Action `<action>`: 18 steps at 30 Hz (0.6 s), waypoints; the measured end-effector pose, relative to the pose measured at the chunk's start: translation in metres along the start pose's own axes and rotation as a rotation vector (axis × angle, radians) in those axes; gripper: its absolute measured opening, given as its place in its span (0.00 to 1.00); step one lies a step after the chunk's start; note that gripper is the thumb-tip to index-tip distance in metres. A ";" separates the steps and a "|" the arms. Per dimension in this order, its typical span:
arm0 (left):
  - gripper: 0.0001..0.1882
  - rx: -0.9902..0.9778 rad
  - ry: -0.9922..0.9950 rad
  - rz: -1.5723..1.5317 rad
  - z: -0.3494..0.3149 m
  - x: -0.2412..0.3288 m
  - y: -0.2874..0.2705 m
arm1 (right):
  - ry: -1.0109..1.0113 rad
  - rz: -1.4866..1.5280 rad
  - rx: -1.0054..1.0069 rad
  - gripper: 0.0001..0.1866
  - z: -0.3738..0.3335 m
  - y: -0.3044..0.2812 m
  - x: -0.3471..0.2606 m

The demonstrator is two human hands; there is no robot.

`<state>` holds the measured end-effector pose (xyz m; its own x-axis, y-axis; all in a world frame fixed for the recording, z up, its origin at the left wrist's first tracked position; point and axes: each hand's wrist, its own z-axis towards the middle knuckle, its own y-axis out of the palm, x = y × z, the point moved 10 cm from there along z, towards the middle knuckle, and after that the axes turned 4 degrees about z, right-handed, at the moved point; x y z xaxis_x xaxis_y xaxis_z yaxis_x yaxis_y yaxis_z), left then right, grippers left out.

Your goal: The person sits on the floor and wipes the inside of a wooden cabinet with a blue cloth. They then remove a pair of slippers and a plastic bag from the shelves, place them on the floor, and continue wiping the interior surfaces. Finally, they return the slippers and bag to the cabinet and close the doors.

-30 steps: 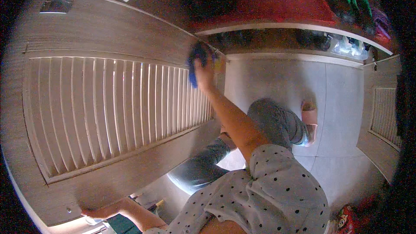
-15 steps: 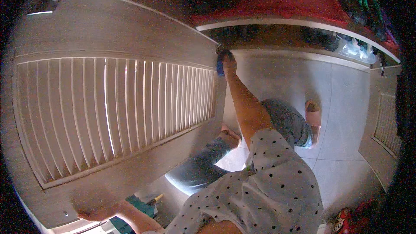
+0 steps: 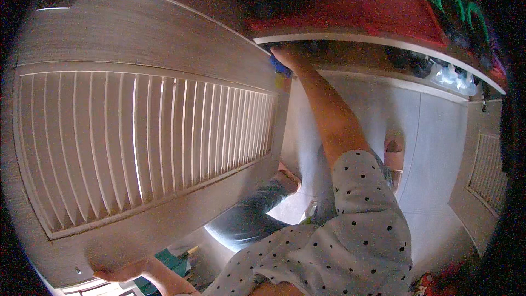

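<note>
A wooden cabinet door (image 3: pixel 148 38) with louvered slats stands open on the left. My right hand (image 3: pixel 287 57) reaches to the far inner edge of this door, beside the shelf. Its fingers are closed on a small blue cloth or sponge (image 3: pixel 279 66), mostly covered by the hand, so its kind is unclear. Down at the lower left, my left hand (image 3: pixel 123 272) grips the near edge of the same door; its fingertips are partly hidden.
A white-edged shelf (image 3: pixel 350 38) crosses the back, with red material (image 3: pixel 356 13) and green-strapped footwear (image 3: pixel 450 1) above it. Below sits a clear plastic bag (image 3: pixel 453 79). Another louvered door (image 3: pixel 486 170) stands at right. My slippered foot (image 3: pixel 393 156) rests on the tiles.
My right hand has moved farther away and slightly left with the blue thing, from the door's edge toward the shelf's corner. The left hand stays at the door's near edge.
</note>
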<state>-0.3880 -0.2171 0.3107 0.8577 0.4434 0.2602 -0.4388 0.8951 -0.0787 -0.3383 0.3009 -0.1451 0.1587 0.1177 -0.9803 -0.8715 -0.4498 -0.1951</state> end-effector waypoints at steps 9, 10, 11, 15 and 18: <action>0.21 0.050 -0.178 -0.122 -0.002 -0.012 -0.010 | -0.104 -0.212 -0.189 0.28 0.000 0.022 0.044; 0.21 0.041 -0.127 -0.048 -0.002 -0.005 -0.009 | -0.074 -0.195 -0.129 0.27 0.005 0.020 0.049; 0.20 0.072 -0.044 -0.030 -0.001 -0.003 -0.014 | -0.037 -0.175 -0.070 0.26 0.007 0.018 0.055; 0.20 0.099 0.082 0.007 0.001 -0.006 -0.020 | -0.005 -0.140 -0.073 0.22 0.018 0.021 0.074; 0.20 0.046 -0.021 -0.019 -0.002 -0.011 -0.020 | 0.062 0.078 0.121 0.21 -0.011 0.007 0.091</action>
<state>-0.3881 -0.2398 0.3079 0.8604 0.4250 0.2812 -0.4350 0.9000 -0.0292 -0.3244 0.2986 -0.2362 0.1138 0.0299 -0.9931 -0.9314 -0.3446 -0.1171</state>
